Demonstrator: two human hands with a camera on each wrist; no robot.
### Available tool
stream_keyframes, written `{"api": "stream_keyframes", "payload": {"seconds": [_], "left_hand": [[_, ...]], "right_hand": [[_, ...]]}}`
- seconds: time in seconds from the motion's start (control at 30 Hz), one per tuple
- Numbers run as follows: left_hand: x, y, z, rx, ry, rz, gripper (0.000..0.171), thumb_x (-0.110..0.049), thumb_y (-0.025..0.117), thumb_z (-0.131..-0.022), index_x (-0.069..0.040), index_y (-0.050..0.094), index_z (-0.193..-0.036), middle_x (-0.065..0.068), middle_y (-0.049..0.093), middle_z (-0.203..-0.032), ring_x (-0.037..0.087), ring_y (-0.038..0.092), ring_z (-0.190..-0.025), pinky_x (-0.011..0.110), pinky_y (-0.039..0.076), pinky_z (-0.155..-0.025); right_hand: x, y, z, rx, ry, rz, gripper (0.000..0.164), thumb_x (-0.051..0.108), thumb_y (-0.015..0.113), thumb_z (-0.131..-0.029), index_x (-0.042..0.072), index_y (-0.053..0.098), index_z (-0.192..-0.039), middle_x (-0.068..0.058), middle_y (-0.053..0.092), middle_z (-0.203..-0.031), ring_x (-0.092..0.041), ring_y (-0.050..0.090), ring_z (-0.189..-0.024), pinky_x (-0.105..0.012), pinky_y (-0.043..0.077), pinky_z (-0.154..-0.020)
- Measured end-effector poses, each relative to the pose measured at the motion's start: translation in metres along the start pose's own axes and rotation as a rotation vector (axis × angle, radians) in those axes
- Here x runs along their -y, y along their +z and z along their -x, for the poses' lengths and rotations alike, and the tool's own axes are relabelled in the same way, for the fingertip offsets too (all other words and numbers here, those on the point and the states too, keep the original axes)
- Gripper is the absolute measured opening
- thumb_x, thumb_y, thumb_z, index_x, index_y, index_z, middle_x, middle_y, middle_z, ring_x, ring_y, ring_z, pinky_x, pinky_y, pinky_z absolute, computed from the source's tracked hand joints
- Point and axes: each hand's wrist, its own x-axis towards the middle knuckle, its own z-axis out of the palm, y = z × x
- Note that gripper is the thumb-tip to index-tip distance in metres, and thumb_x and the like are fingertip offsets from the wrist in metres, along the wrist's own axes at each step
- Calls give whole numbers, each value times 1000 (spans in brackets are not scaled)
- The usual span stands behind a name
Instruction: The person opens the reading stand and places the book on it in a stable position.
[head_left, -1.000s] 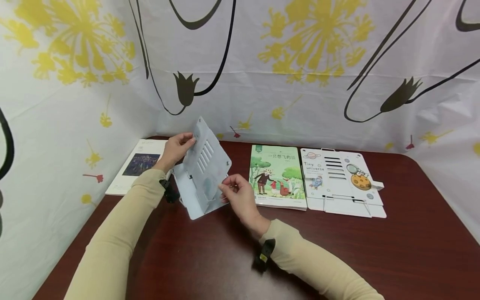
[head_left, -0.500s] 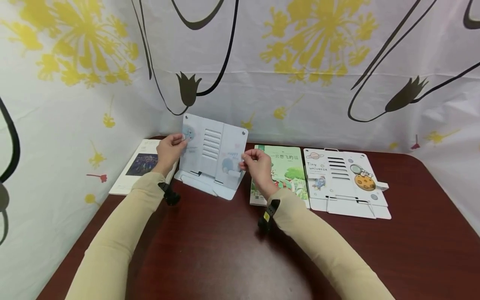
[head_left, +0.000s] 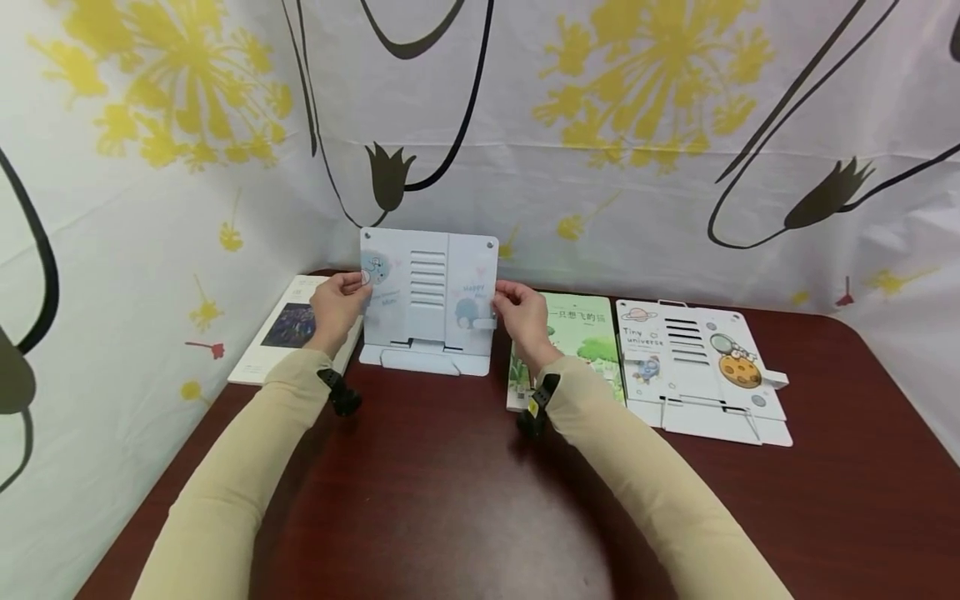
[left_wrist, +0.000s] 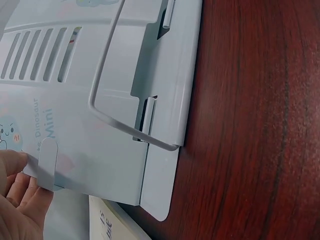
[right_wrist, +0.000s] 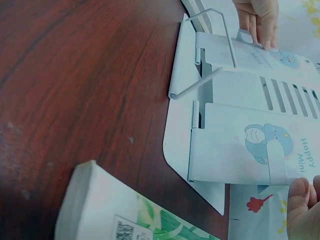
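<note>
A white book stand (head_left: pixel 468 271) with pale blue animal prints stands propped up on the table, its slotted panel facing me. My left hand (head_left: pixel 337 312) pinches the panel's left edge. At the opposite edge, my right hand (head_left: pixel 523 321) pinches the panel between thumb and fingers. In the left wrist view the wire page holder (left_wrist: pixel 101 75) crosses the panel's lower part, and the left thumb lies by a small side clip (left_wrist: pixel 47 162). The right wrist view shows the right fingertips near the other side clip (right_wrist: pixel 276 162).
Left of the stand lies a white book (head_left: pixel 262 354) with a dark picture. A green picture book (head_left: pixel 600 346) lies on the right, partly behind my right hand. Beside it is a second white stand (head_left: pixel 693 379) with space prints, lying flat. A patterned curtain (head_left: pixel 465 183) hangs behind the dark red table (head_left: pixel 420 500).
The stand has swung from a sideways angle to face me and its base has moved back. My right hand has moved right and up along with its edge.
</note>
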Motion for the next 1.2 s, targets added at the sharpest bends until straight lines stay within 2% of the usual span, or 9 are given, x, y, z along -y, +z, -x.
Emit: {"api": "stream_keyframes", "payload": {"seconds": [0.2, 0.47, 0.77, 1.0, 1.1, 1.2], "left_hand": [[0, 6, -4, -21, 16, -10, 30, -12, 65, -88, 0, 64, -115, 16, 66, -112, 25, 63, -103, 37, 52, -85], [-1, 11, -10, -36, 19, -1, 30, -12, 64, -88, -1, 64, -116, 16, 66, -113, 25, 63, -103, 36, 52, -85], [-1, 13, -13, -37, 46, -2, 31, -11, 63, -89, 0, 63, -117, 17, 65, -113, 25, 62, -105, 36, 52, -87], [-2, 12, -12, -27, 54, 5, 30, -11, 63, -89, 0, 63, -117, 17, 65, -113, 26, 61, -106, 37, 52, -87], [-2, 12, -12, -15, 55, 9, 30, -11, 63, -90, 0, 63, -117, 17, 64, -113, 26, 61, -106, 37, 52, -87], [-1, 7, -12, 1, 67, -10, 30, -13, 61, -91, 0, 63, -118, 17, 64, -115, 26, 61, -106, 37, 52, -87]], "right_hand": [[3, 0, -4, 2, -2, 32, 32, 5, 55, -93, 2, 59, -124, -16, 60, -116, -24, 57, -102, -38, 50, -88], [3, 1, -9, 19, -16, 38, 35, 5, 53, -94, 3, 56, -129, -17, 57, -120, -26, 54, -104, -50, 45, -92], [5, 3, -9, 18, -8, 60, 36, 6, 53, -94, 3, 55, -130, -15, 57, -121, -24, 53, -106, -37, 48, -86], [5, 3, -8, 30, 7, 28, 37, 5, 52, -94, 3, 53, -131, -16, 55, -122, -25, 51, -107, -45, 46, -92], [4, 3, -8, 19, 3, 29, 38, 5, 52, -94, 2, 53, -132, -16, 56, -121, -24, 51, -105, -45, 46, -90], [5, 6, -5, -23, -8, -4, 37, 5, 51, -94, 1, 52, -131, -15, 56, -121, -20, 51, -102, -35, 47, -85]]}}
